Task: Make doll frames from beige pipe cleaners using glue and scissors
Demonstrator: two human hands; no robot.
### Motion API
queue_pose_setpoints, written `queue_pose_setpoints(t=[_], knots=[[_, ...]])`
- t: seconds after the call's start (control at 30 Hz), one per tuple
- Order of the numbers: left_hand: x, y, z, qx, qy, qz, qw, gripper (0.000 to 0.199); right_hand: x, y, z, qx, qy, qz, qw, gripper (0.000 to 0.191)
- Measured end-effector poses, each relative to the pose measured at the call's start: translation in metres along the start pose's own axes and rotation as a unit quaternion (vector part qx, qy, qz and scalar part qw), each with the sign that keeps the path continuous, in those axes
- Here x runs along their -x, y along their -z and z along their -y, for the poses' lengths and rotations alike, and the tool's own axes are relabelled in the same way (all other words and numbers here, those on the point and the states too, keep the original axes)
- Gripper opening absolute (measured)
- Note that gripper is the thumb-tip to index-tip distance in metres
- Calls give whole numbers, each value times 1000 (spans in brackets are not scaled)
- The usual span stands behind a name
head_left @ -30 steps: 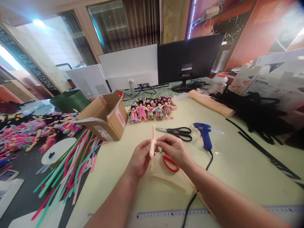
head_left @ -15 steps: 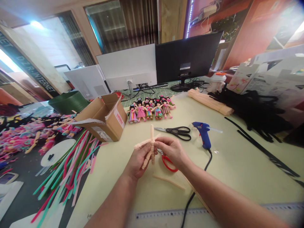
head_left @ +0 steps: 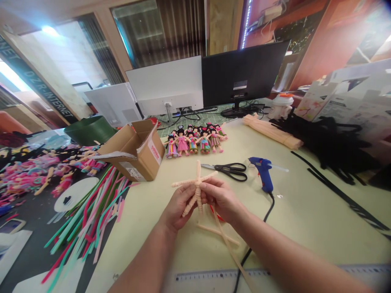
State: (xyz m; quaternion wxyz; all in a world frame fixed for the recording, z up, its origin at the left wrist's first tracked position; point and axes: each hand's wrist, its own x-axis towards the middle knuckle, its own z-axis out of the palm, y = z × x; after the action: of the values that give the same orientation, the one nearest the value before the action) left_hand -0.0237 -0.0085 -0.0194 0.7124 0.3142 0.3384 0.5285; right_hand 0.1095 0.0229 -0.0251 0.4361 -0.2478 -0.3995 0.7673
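Observation:
Between my hands is a beige pipe-cleaner doll body (head_left: 198, 183) with a head stem, two arms and two wrapped legs. My left hand (head_left: 181, 203) is closed around its middle and one leg. My right hand (head_left: 221, 195) pinches it from the other side, at the torso. A long beige pipe cleaner (head_left: 229, 248) trails from under my right hand toward the front edge. Below lies a short beige piece (head_left: 218, 234). Red-handled scissors (head_left: 217, 215) are mostly hidden behind my right hand. Black-handled scissors (head_left: 233, 170) lie just beyond.
A blue glue gun (head_left: 263, 174) with its cord lies right. Several finished dolls (head_left: 195, 140) stand at the back beside a cardboard box (head_left: 143, 156). Colourful pipe cleaners (head_left: 88, 219) spread left; a beige bundle (head_left: 271, 132) and black ones (head_left: 324, 142) lie right. A ruler (head_left: 195, 276) runs along the front.
My right hand has shifted down and curled closer around the doll body. The doll's right arm now shows fully, and the long pipe cleaner hangs in plain view below.

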Motion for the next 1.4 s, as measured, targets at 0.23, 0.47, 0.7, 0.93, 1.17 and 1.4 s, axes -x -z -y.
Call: queue_pose_setpoints(t=[0.23, 0.47, 0.7, 0.93, 1.17, 1.4], knots=[[0, -4, 0, -107, -75, -17, 991, 26, 1, -6, 6, 42, 31, -4, 999, 21], [-1, -2, 5, -218, -130, -109, 961, 26, -5, 2, -3, 112, 63, -83, 988, 26], [-2, 0, 5, -306, -134, -161, 929, 28, -9, 8, -8, 137, 74, -78, 985, 24], [-3, 3, 5, -285, -115, -157, 938, 31, -6, 7, 0, 203, 67, -112, 970, 27], [-3, 2, 4, -267, -101, -138, 948, 29, -5, 2, 9, 198, 36, -115, 973, 27], [-2, 2, 2, -224, -92, -86, 966, 26, -7, 11, 6, 163, 23, -94, 982, 25]])
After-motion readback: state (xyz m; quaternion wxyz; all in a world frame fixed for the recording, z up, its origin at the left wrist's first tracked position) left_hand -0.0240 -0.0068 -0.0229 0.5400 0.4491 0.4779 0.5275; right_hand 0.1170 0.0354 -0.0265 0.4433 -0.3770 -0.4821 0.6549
